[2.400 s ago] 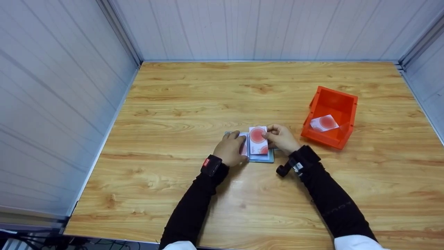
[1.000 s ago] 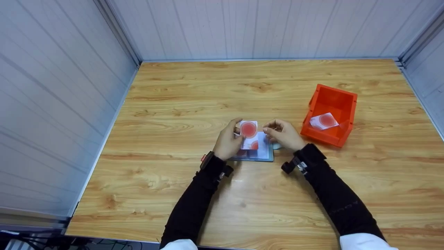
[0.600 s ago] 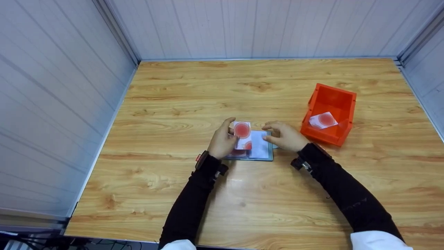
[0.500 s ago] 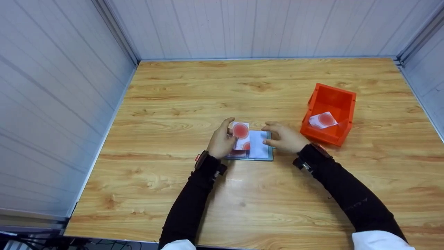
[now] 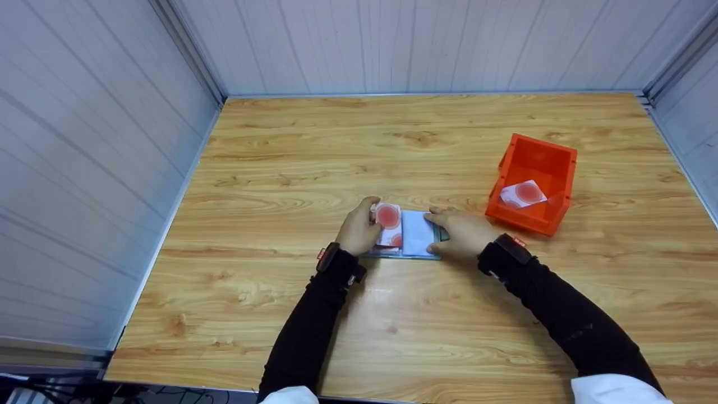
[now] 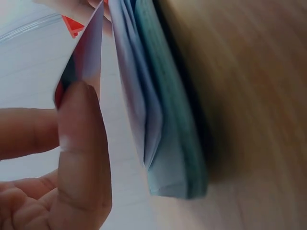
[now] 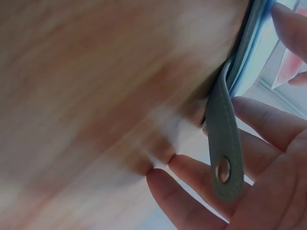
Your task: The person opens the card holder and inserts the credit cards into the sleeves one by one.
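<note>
The left wall [image 5: 95,168] is made of pale panels with upright seams, and dark cables [image 5: 45,387] lie at the lower left, below the table's near edge. The table [image 5: 269,168] has a yellowish wood-grain top with darker knots; a patch of light reflects off it in front of the hands. The back wall [image 5: 387,50], in the same pale panelling, meets the far edge of the tabletop along a metal strip. Left of centre on the table, the left hand [image 5: 357,231], with a black band [image 5: 339,264] at its wrist, pinches a white card [image 5: 388,221] printed with red circles between thumb and finger. The card is over the left half of an opened card holder [image 5: 418,233]; the left wrist view shows it tilted, with a gap between it and the pages. The holder lies on the wood, its cover greenish blue, its right half showing a plain whitish page. At its right edge is the right hand [image 5: 463,233], fingers spread and fairly straight, touching the holder; a strap [image 7: 224,134] with a metal snap [image 7: 223,169] projects from the cover there. Farther right, an orange bin [image 5: 543,154] stands at an angle on the table, containing a second card [image 5: 523,194] of similar print. The right wall [image 5: 693,134], also pale, closes that side.
</note>
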{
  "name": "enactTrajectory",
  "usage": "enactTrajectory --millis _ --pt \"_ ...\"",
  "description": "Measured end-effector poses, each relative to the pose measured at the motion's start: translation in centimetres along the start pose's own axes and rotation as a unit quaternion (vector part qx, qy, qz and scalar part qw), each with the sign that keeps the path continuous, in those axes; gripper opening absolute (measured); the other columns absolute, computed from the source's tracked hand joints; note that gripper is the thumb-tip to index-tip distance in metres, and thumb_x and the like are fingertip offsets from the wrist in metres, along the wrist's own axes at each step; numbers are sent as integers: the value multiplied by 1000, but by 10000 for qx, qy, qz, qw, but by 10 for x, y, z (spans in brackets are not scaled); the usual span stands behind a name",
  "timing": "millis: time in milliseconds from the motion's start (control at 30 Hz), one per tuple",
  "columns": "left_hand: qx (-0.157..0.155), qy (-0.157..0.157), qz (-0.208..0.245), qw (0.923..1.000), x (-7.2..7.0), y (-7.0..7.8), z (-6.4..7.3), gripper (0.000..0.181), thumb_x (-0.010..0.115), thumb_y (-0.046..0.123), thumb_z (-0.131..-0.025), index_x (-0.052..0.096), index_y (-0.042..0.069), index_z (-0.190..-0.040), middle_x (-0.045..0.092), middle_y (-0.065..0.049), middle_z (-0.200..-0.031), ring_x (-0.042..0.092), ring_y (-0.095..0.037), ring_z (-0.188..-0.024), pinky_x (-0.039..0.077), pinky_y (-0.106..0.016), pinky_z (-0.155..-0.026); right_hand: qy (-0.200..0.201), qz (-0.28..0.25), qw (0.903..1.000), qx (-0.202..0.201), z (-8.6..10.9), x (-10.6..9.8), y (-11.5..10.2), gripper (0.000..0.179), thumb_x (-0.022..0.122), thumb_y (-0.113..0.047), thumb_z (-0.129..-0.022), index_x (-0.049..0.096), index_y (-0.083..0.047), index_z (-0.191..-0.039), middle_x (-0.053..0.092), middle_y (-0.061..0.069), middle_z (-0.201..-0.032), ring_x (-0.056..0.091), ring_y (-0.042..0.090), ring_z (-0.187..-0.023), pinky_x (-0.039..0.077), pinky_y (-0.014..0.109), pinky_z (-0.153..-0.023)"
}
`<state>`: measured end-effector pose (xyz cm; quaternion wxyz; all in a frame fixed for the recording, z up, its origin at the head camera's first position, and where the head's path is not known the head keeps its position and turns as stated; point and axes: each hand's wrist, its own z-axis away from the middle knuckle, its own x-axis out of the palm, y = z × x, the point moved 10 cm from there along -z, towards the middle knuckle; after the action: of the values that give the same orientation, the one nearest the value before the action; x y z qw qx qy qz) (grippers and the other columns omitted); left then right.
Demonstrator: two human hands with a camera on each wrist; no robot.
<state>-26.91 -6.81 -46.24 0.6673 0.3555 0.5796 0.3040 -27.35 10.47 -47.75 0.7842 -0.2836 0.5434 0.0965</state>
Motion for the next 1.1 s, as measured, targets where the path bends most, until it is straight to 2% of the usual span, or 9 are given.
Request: enactTrajectory --millis 267,433,533,633,800,1000,1100 --pt "-10 27 -251 9997 4 0 -2 58 57 -4 -85 44 -1 -142 54 0 -77 52 -14 -69 43 -23 -62 -9 16 10000 21 -1 1 1 77 73 -44 -84 43 -14 -149 35 12 -157 32 36 -145 27 56 -117" --pt "-73 30 -177 9998 4 -1 -3 58 56 -3 -85 44 -1 -141 59 -3 -80 54 -14 -70 46 -22 -61 -11 -18 10000 23 0 1 1 77 73 -44 -84 43 -14 -149 35 11 -158 32 35 -145 27 56 -117" --pt "-122 65 -95 9999 3 -1 -4 57 55 -4 -85 44 -2 -141 57 -2 -78 54 -14 -69 46 -22 -59 -5 -52 10000 23 0 1 1 77 73 -44 -84 44 -14 -149 35 11 -158 33 34 -145 28 56 -117" --pt "-148 101 -141 9997 3 -2 -5 57 56 -3 -85 44 -2 -141 55 -1 -77 54 -15 -71 47 -24 -63 0 -57 10000 19 0 2 1 77 72 -44 -84 44 -13 -148 35 11 -158 33 34 -145 28 55 -117" --pt "-190 -87 -270 9994 10 -1 -4 56 58 -3 -85 44 -2 -140 60 -4 -82 56 -16 -70 49 -25 -63 1 -55 10000 7 0 2 2 77 72 -45 -84 44 -14 -148 35 11 -157 34 34 -145 29 56 -117" --pt "-6 -269 -628 9977 16 5 -4 53 62 2 -85 49 -4 -136 59 -4 -83 54 -17 -76 48 -29 -73 -19 -81 10000 51 0 2 1 82 77 -45 -80 44 -15 -149 37 11 -157 35 33 -145 29 54 -117" --pt "100 -346 -698 9969 19 8 -5 53 62 1 -83 51 -5 -135 62 -8 -86 55 -18 -78 49 -32 -75 -13 -85 9999 56 0 1 1 87 79 -46 -76 43 -15 -149 36 11 -157 33 34 -145 28 54 -117"
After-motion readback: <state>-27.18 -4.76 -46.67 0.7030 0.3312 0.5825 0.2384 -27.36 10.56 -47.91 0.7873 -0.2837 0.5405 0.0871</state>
